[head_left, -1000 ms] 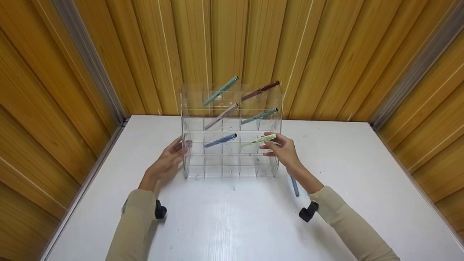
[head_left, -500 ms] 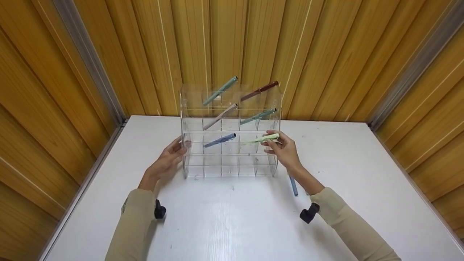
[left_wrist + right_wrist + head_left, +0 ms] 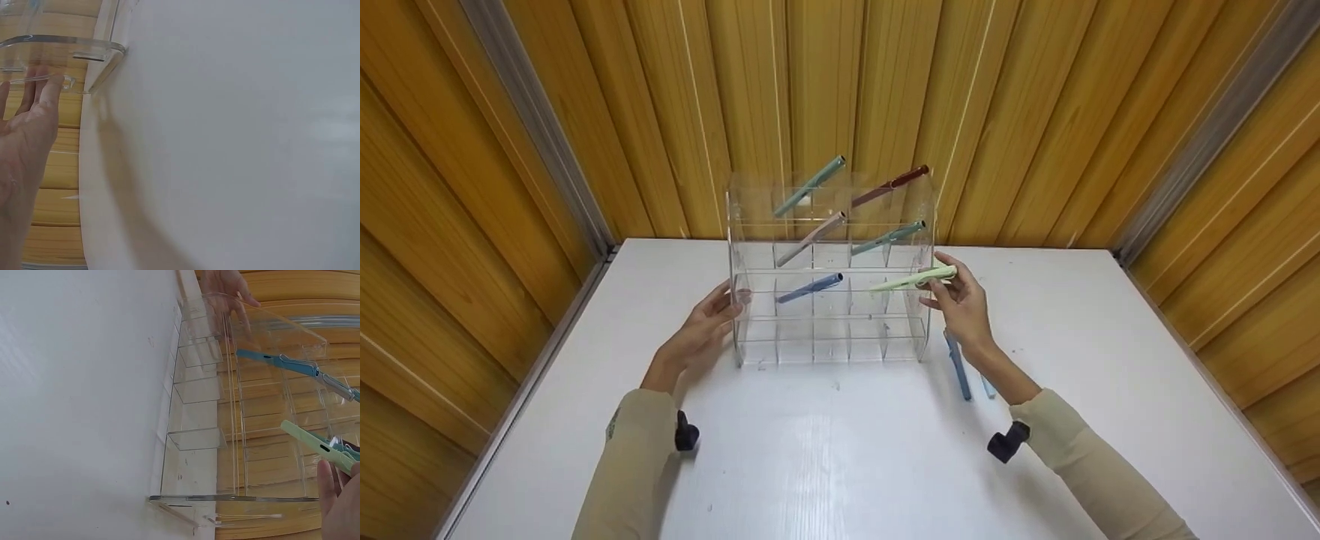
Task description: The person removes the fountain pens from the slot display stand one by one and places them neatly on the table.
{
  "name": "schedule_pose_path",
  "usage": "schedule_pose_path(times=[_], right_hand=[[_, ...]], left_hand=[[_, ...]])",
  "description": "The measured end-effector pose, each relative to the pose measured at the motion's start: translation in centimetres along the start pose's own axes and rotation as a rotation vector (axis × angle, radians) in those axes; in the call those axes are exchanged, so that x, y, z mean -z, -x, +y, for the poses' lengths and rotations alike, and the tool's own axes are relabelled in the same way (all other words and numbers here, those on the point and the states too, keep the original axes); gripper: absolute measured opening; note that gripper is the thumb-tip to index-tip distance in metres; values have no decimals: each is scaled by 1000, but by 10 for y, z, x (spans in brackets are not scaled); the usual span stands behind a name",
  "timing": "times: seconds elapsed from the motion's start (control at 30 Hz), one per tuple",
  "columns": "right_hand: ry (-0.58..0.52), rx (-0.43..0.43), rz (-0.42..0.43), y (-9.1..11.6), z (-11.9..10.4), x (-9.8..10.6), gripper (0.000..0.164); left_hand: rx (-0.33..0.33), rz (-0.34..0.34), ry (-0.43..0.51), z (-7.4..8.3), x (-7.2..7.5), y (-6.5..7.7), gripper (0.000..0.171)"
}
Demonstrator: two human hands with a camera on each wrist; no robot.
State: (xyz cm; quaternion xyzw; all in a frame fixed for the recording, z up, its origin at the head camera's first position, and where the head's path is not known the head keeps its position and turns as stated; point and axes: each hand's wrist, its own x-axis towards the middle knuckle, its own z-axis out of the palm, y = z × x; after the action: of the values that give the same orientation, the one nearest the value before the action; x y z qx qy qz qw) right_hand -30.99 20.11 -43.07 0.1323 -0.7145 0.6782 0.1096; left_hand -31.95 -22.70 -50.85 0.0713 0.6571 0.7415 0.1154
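A clear acrylic pen rack (image 3: 832, 341) with stepped tiers stands on the white table. My left hand (image 3: 697, 330) rests its fairly straight fingers against the rack's left side panel. Between thumb and fingers, my right hand (image 3: 969, 304) pinches a light green pen (image 3: 911, 280) at its right end, by the rack's right side. The pen's other end overlaps the lower tiers in the head view. In the right wrist view the green pen (image 3: 309, 439) slants before the tiers, and only part of that hand shows.
In the rack lean a teal pen (image 3: 810, 185), a dark red pen (image 3: 890, 184), a pale pink pen (image 3: 811, 238), another teal pen (image 3: 889, 237) and a blue pen (image 3: 810, 287). Beneath the right forearm lie a blue pen (image 3: 958, 367) and a light blue pen (image 3: 988, 387).
My right hand has drawn the light green pen to the right and slightly up, away from the tier. More of the pens on the table now shows. The left hand stays at the rack's side.
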Motion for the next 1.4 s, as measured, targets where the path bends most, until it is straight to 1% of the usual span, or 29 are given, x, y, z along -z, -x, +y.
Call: schedule_pose_path(times=[0.17, 0.4, 0.47, 0.67, 0.83, 1.07, 1.23, 1.4], right_hand=[[-6, 12, 37, 1, -1, 7, 53], [-87, 9, 77, 6, -1, 19, 54], [-95, 5, 86, 8, -2, 22, 52], [-74, -39, 85, 16, -2, 35, 52], [-73, -95, 98, 21, 0, 45, 54], [9, -157, 115, 25, 0, 58, 52], [41, -172, 147, 28, 1, 68, 46], [70, -184, 147, 31, 3, 74, 45]], left_hand=[[0, 1, 3, 1, 0, -1, 81], [-2, 8, -9, 0, 0, 0, 81], [-2, 2, -7, -1, 0, 0, 80], [-22, -23, 27, -3, 2, 1, 77], [-39, -29, 29, -3, 3, 0, 76], [-61, -18, 80, -2, 3, 0, 78], [-59, -37, 72, -3, 1, 0, 77], [-58, -23, 61, -2, 1, -1, 76]])
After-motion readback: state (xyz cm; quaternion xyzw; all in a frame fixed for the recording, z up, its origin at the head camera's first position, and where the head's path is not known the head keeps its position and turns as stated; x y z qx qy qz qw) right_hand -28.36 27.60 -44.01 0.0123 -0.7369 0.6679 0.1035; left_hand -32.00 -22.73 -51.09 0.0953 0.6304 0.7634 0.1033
